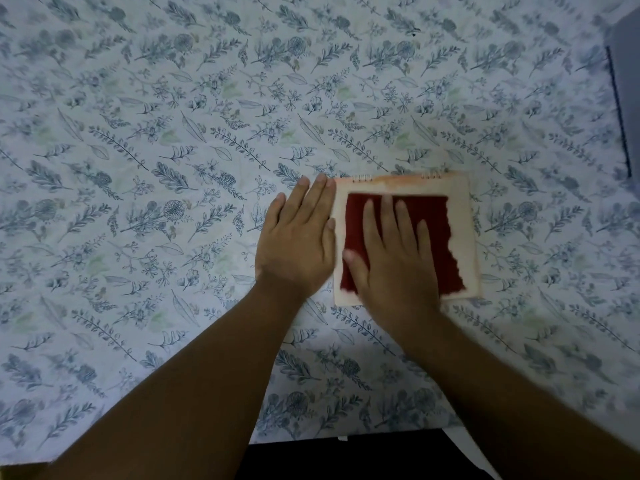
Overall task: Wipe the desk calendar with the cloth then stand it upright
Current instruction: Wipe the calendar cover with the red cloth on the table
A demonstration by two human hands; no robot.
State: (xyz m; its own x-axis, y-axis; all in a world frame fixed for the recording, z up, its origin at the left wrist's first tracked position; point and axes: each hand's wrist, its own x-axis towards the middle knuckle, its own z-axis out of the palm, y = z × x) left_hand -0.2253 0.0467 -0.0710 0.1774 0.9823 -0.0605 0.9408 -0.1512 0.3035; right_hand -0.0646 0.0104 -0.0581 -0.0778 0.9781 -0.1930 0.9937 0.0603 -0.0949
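Observation:
The desk calendar (460, 209) lies flat on the floral tablecloth (173, 168), right of centre, its spiral rings along the far edge. A dark red cloth (440, 230) with a ragged right edge is spread over most of its face. My right hand (394, 258) rests flat on the cloth, fingers spread and pointing away from me, pressing it onto the calendar. My left hand (298, 240) lies flat on the tablecloth against the calendar's left edge, fingers together, holding nothing.
A grey object with a dark edge (623, 81) sits at the far right of the table. The table's near edge (346, 436) runs just in front of me.

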